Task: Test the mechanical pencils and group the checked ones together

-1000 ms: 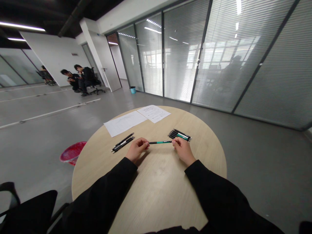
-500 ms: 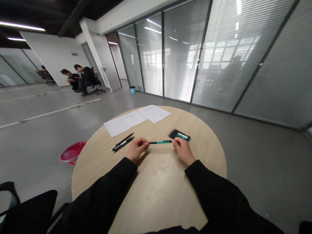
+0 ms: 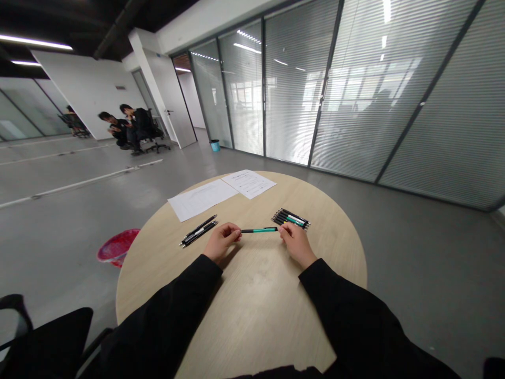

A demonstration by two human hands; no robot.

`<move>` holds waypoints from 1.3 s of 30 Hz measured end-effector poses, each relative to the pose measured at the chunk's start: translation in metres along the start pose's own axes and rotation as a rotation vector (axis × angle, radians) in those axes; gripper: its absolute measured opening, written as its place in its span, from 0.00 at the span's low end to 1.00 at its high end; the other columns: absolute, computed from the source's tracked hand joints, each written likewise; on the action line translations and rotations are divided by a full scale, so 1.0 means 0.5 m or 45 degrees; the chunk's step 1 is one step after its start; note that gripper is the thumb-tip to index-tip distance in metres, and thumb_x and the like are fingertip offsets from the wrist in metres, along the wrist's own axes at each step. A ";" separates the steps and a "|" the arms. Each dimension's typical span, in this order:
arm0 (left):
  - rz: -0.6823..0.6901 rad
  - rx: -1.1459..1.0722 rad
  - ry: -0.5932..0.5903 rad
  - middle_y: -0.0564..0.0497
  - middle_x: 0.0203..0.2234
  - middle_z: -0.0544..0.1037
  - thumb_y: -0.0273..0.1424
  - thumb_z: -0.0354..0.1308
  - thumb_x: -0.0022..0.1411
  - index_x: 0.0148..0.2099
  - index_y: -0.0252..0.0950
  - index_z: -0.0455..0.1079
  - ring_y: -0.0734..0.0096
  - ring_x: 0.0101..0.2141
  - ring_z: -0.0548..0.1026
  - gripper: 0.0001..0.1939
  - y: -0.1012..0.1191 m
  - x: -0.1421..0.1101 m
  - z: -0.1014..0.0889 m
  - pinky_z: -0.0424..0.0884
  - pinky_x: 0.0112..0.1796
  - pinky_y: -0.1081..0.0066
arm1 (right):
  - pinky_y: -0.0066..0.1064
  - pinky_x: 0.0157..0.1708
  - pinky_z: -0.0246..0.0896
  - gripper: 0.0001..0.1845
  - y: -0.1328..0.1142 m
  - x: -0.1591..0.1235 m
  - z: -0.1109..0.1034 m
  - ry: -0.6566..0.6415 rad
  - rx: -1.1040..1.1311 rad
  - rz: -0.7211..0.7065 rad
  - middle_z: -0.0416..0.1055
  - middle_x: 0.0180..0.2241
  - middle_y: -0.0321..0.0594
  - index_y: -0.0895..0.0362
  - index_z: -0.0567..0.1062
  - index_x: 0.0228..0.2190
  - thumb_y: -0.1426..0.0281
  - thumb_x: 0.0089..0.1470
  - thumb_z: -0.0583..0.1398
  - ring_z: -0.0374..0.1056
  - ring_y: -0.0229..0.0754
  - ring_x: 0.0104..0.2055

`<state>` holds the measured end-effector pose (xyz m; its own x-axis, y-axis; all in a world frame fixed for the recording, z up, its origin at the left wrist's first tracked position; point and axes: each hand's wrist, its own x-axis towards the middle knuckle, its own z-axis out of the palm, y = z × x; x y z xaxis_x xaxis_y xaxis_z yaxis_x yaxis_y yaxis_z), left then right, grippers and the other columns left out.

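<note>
A black and green pen (image 3: 260, 230) lies level between my two hands, over the middle of the table. My left hand (image 3: 223, 242) is closed on its black end, thumb and fingers pinched together. The other end, by the clip, is pinched in my right hand (image 3: 296, 242); the very tip is hidden by the fingers. Just beyond my right hand is a row of several pens (image 3: 291, 217), black, green and white, partly covered by that hand. Left of my left hand lies a smaller group of black pens (image 3: 199, 231), side by side at a slant.
Two printed sheets of paper (image 3: 203, 199) lie at the far side of the round wooden table (image 3: 252, 316). A red basket (image 3: 118, 247) stands on the floor to the left, near a black chair (image 3: 47, 337). People (image 3: 132, 129) sit and crouch in the background.
</note>
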<state>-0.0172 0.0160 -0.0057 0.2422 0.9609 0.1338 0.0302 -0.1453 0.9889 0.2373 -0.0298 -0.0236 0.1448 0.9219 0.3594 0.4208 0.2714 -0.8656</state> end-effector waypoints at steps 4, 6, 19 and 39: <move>0.014 -0.002 -0.002 0.52 0.21 0.74 0.40 0.68 0.50 0.31 0.34 0.71 0.73 0.24 0.71 0.15 -0.001 0.001 -0.001 0.67 0.28 0.71 | 0.30 0.27 0.54 0.15 0.000 0.000 0.000 -0.004 -0.006 -0.005 0.68 0.21 0.34 0.55 0.70 0.25 0.61 0.58 0.55 0.63 0.39 0.24; 0.009 0.000 -0.001 0.52 0.21 0.75 0.40 0.68 0.50 0.31 0.34 0.71 0.73 0.24 0.71 0.15 -0.003 0.002 -0.002 0.67 0.28 0.71 | 0.30 0.27 0.54 0.15 0.001 0.000 0.000 0.001 -0.022 -0.005 0.68 0.21 0.35 0.55 0.70 0.25 0.61 0.59 0.55 0.63 0.39 0.24; 0.018 -0.017 0.014 0.53 0.21 0.75 0.40 0.68 0.50 0.31 0.33 0.71 0.74 0.24 0.70 0.16 -0.005 0.004 0.000 0.67 0.28 0.72 | 0.29 0.27 0.51 0.15 0.009 0.001 0.003 -0.038 -0.047 0.011 0.66 0.20 0.33 0.56 0.70 0.24 0.62 0.58 0.55 0.60 0.38 0.24; -0.011 -0.024 0.008 0.53 0.22 0.74 0.38 0.70 0.48 0.32 0.33 0.72 0.74 0.23 0.70 0.15 0.001 0.001 0.001 0.66 0.27 0.73 | 0.29 0.27 0.51 0.15 0.013 0.001 0.002 -0.039 -0.128 -0.031 0.65 0.20 0.34 0.56 0.69 0.23 0.64 0.58 0.55 0.61 0.38 0.25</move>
<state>-0.0165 0.0166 -0.0053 0.2356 0.9637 0.1258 0.0139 -0.1327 0.9911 0.2390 -0.0273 -0.0295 0.1066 0.9240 0.3673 0.5117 0.2658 -0.8170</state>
